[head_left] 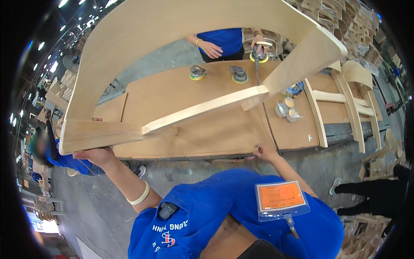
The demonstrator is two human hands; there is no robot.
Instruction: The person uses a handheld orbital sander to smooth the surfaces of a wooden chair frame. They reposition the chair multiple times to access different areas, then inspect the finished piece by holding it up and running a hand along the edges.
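Note:
A pale wooden chair frame (207, 106), with a wide curved back panel and a straight crossbar, is held up in front of me and fills the upper view. My left hand (95, 156) grips its lower left corner from beneath, fingertips showing behind the wood. Below the frame's right side, my right hand (266, 152) is at the near edge of the brown-topped workbench (207, 144). Its fingers are curled together, and whatever they may hold is too small to make out. A dark cord (270, 129) runs over the bench close to that hand.
Two disc sanders (197, 72) (239, 74) rest at the bench's far side. A co-worker there holds another sander (258, 54). Small cups (290, 110) stand right of the cord. More wooden frames (345, 99) lie at the right, and another person (371, 194) stands nearby.

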